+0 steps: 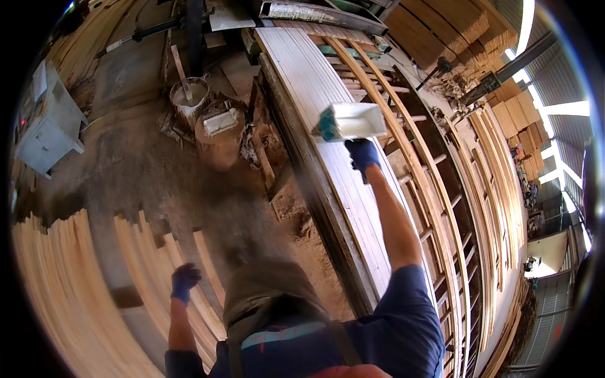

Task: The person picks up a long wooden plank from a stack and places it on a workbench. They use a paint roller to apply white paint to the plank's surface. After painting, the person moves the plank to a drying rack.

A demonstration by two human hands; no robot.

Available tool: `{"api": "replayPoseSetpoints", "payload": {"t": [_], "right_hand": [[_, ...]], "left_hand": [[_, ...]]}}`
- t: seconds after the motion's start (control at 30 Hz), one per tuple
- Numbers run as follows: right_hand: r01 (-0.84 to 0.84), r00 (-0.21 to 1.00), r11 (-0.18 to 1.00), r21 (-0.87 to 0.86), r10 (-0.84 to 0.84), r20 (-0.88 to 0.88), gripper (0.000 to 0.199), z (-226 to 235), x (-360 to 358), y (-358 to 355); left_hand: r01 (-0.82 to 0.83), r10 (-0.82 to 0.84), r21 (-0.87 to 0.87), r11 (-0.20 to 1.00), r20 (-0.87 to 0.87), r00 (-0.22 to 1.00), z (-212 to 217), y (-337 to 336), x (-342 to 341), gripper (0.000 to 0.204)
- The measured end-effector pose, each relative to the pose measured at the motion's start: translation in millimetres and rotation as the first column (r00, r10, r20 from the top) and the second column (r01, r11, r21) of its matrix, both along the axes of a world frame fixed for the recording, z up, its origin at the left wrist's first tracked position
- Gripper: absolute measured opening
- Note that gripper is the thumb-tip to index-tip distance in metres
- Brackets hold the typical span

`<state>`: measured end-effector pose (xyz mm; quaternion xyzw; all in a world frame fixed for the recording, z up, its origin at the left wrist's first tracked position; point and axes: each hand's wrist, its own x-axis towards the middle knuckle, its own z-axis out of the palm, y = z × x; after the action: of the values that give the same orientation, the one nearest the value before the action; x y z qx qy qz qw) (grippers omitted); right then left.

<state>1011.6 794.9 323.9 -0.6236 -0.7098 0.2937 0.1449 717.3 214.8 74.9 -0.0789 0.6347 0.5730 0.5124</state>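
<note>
Near white boards (337,164), a bucket (189,108)

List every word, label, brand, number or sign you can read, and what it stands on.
No text can be read in this view.
Pale band on the person's clothing: red marks, too blurred to tell whether they are writing.
Red patch at far right: too small to make out.
White container: no lettering discernible.

A long bench (322,200) carries pale boards (302,69) side by side. Right of the bench, a runged rack (455,201) bears long strips (404,140); left of it, timber lengths (69,271) lie on the floor (145,170).
</note>
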Motion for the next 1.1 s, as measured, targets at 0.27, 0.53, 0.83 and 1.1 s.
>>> {"api": "replayPoseSetpoints", "payload": {"t": [0.27, 0.53, 0.83, 1.1], "right_hand": [[-0.076, 0.993, 0.996, 0.049, 0.071, 0.091, 0.048, 16, 23, 3], [-0.273, 0.917, 0.959, 0.08, 0.234, 0.322, 0.047, -16, -121, 102], [-0.366, 0.914, 0.925, -0.105, 0.337, -0.225, 0.019, -2, -320, 176], [-0.564, 0.796, 0.8, 0.207, 0.593, -0.123, 0.03, -191, -444, 143]], "left_hand": [[0.559, -0.532, 0.093, 0.824, -0.215, 0.819, -149, 27, -92, 0.029], [0.177, -0.15, -0.082, 0.981, 0.263, 0.953, -71, 162, -134, 0.032], [0.112, -0.094, -0.239, 0.965, 0.086, 0.992, -59, 169, -174, 0.038], [-0.042, 0.147, -0.335, 0.941, 0.294, 0.944, -62, 179, -256, 0.025]]}}
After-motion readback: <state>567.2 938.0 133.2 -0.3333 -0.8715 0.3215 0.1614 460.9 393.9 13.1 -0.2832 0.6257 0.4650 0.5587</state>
